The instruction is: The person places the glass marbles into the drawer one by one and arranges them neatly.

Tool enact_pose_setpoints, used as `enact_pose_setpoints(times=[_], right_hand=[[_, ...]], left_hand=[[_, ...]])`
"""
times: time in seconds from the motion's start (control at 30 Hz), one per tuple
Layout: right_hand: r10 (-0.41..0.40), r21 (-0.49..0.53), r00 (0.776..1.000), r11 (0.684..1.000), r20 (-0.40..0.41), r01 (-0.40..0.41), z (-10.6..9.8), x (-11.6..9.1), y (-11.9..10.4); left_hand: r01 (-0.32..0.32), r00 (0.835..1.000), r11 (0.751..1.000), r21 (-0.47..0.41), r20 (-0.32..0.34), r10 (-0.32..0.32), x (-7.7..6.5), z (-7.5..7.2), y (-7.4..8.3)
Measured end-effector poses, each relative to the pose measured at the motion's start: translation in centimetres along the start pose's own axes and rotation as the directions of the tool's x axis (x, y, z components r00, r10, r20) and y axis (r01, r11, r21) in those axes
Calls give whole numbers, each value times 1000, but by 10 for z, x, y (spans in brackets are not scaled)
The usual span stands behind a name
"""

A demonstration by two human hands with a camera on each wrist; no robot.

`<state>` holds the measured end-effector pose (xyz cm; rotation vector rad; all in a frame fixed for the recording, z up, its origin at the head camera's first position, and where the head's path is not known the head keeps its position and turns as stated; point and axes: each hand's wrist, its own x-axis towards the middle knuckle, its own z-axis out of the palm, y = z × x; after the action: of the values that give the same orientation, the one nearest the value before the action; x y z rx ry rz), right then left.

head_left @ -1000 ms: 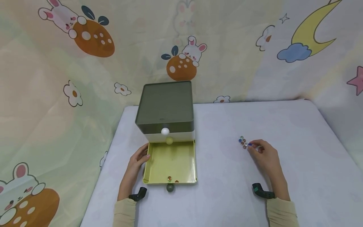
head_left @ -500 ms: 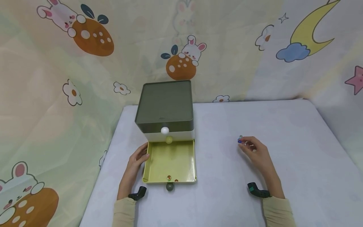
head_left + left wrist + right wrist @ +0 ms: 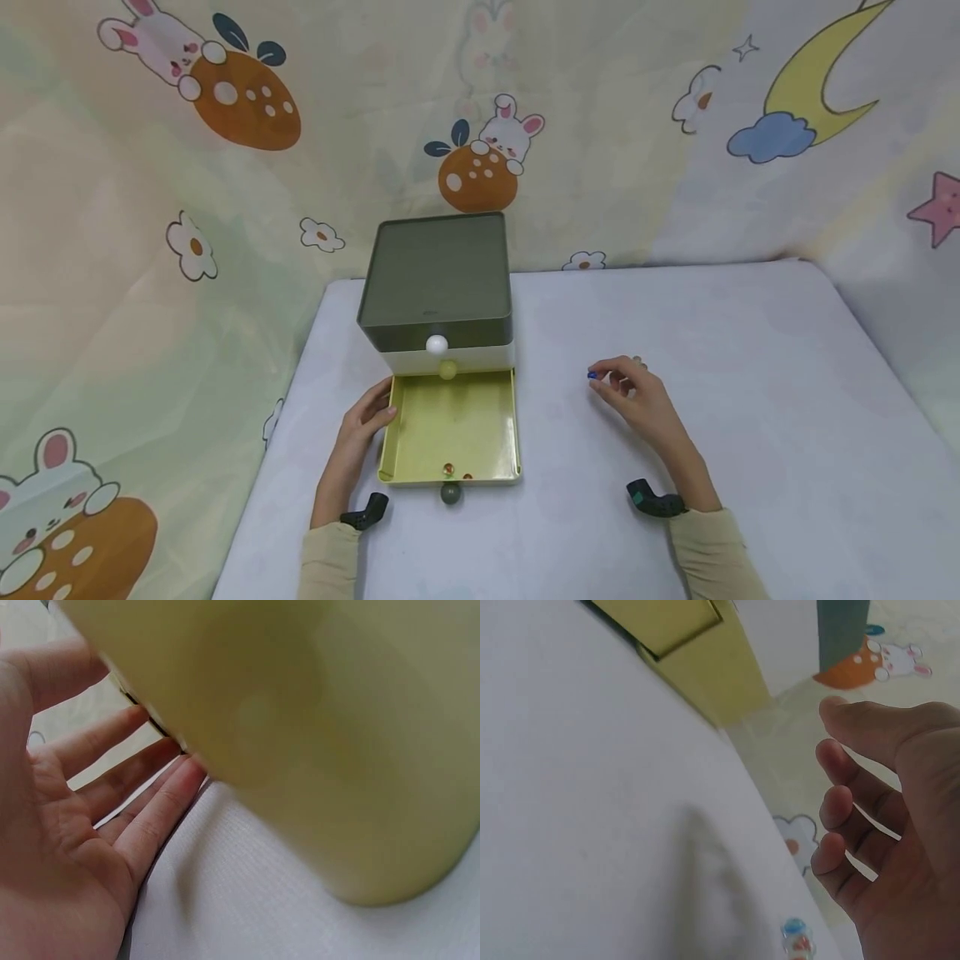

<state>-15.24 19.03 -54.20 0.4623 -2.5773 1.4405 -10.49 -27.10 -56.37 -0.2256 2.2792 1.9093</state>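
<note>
My right hand [image 3: 637,400] pinches a small blue marble [image 3: 592,375] between thumb and fingertips, over the tabletop right of the drawer. In the right wrist view the fingers [image 3: 836,806] are bent toward the thumb, and the marble is hidden. A few loose glass marbles [image 3: 799,937] lie behind this hand, mostly covered by it in the head view. My left hand [image 3: 363,429] holds the left wall of the pulled-out yellow-green drawer [image 3: 457,425], thumb over the rim and fingers along the outside. Two reddish marbles [image 3: 448,469] sit inside at its front edge.
The drawer belongs to a small cabinet with a dark green top [image 3: 438,271] and a white middle section [image 3: 412,363]. Round knobs [image 3: 437,344] stick out in front. A white cloth [image 3: 712,325] covers the table, and a printed curtain [image 3: 600,167] hangs behind it.
My right hand has moved left with the blue marble, away from the loose marbles and nearer the drawer. My left hand and the drawer have stayed in place.
</note>
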Motion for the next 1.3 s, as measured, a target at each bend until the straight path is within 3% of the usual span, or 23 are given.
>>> enact_pose_setpoints(times=[0.6,1.0,1.3], right_hand=[[-110,87,983,991,144,98,44,13,-31],[-198,118,951,978,237,174,60,25,-54],[-275,105,913,961,302,255,71,38,-70]], left_hand=[[6,1000,1000,8,-9,-6,-3,1,2],[-1,1000,1000,13,-6,1,-3,1,1],[-1,1000,1000,12,-4,1,-3,2,2]])
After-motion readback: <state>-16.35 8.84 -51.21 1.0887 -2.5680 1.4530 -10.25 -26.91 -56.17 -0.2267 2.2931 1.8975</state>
